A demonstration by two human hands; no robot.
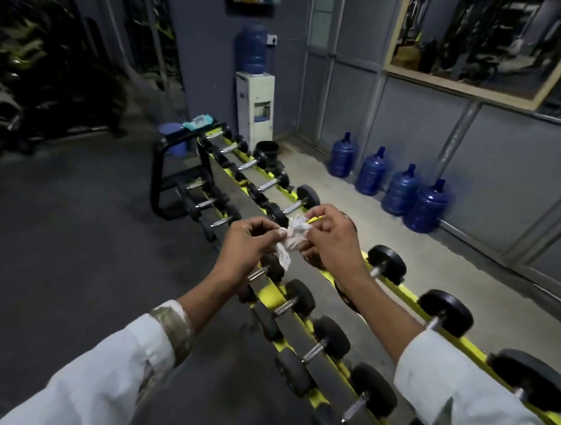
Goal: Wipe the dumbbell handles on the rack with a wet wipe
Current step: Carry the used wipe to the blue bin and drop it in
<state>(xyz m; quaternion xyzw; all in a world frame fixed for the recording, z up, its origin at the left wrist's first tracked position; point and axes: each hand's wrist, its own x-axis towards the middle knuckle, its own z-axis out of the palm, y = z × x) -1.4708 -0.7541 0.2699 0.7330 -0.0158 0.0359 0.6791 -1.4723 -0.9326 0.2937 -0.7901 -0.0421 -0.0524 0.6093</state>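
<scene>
Above the middle of the rack (pixel 268 296), the left hand (pixel 248 243) and right hand (pixel 334 238) each pinched the crumpled white wet wipe (pixel 294 229) between thumb and curled fingers (pixel 327 225), one tail hanging down. The long yellow-railed rack ran near right to far left, chrome dumbbell handles (pixel 312 351) lying crosswise between round black heads. Open dark floor (pixel 81 237) flanked its left edge.

The rack (pixel 268 296) under my arms: yellow rails on a black frame, two tiers.
Black-headed dumbbells (pixel 387 263) lie crosswise in a row along the upper tier, more fill the lower tier, and a teal packet (pixel 198 122) sits at the far end.
</scene>
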